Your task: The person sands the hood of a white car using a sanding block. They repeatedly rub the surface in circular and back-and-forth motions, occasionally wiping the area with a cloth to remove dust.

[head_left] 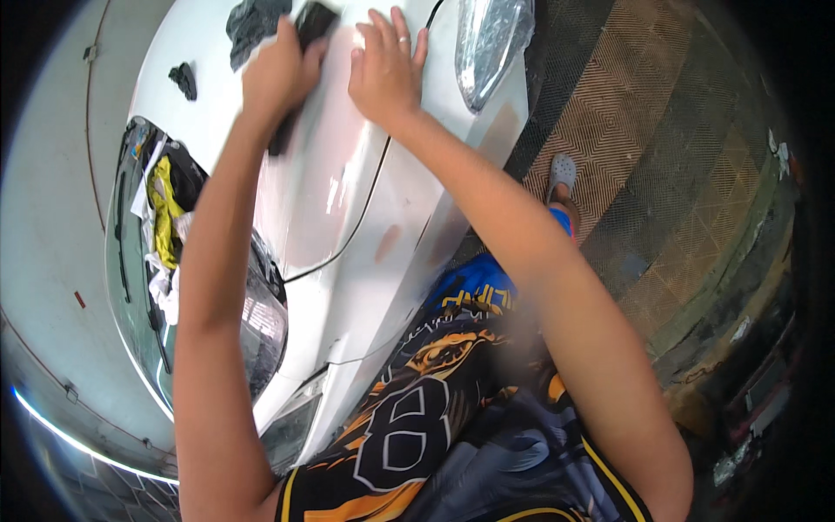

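Note:
A white car fills the upper left, its hood and front wing under my arms. My left hand is closed around a black pad and presses it against the white hood. My right hand lies flat on the hood beside it, fingers spread, a ring on one finger. A dark crumpled cloth rests on the hood just beyond my left hand. A smaller dark scrap lies further left on the hood.
A headlight shows at the top, right of my right hand. The windscreen at the left shows yellow and white cloths inside. Patterned brown floor grating lies to the right, with my foot in a grey clog.

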Motion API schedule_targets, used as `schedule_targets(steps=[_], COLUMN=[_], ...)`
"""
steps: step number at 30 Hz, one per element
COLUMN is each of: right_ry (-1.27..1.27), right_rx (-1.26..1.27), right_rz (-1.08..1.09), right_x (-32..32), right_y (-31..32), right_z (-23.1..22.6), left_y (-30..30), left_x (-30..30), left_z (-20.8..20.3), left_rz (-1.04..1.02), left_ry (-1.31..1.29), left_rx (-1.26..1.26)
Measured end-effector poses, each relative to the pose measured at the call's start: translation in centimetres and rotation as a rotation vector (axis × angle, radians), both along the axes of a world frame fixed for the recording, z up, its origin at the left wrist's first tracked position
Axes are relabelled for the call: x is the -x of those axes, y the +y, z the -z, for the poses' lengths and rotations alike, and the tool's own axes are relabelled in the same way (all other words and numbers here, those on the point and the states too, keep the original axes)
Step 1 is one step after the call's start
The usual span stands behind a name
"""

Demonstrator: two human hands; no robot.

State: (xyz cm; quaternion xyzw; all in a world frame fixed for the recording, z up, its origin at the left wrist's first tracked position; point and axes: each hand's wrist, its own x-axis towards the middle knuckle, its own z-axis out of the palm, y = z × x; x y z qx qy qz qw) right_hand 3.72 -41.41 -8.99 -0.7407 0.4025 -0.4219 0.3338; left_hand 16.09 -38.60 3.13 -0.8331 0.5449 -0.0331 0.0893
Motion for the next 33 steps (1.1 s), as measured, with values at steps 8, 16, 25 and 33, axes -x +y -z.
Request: schedule_targets(steps=[8, 16, 25, 33], right_ry=[-0.027, 0.03, -0.023, -0.049], right_rx=[0.004, -0.033, -0.058, -0.048], right_rz=[-0.022, -0.018, -0.034, -0.066], right_x=[-0.1, 0.5, 0.3, 0.5], right_y=[0.9, -0.2, 0.2, 1.1], right_z=[-1.5, -0.9, -1.1, -1.7], left_y=[-3.2, 2.9, 0.4, -6.7], left_x=[-2.1, 2.4, 1.4, -4.7], left_z=[-0.6, -1.4, -1.1, 1.3], left_rz=[-0.063, -0.078, -0.068, -0.061], left_ry=[-0.056, 0.12, 0.059, -0.139], left_rx=[0.01, -0.064, -0.095, -0.005])
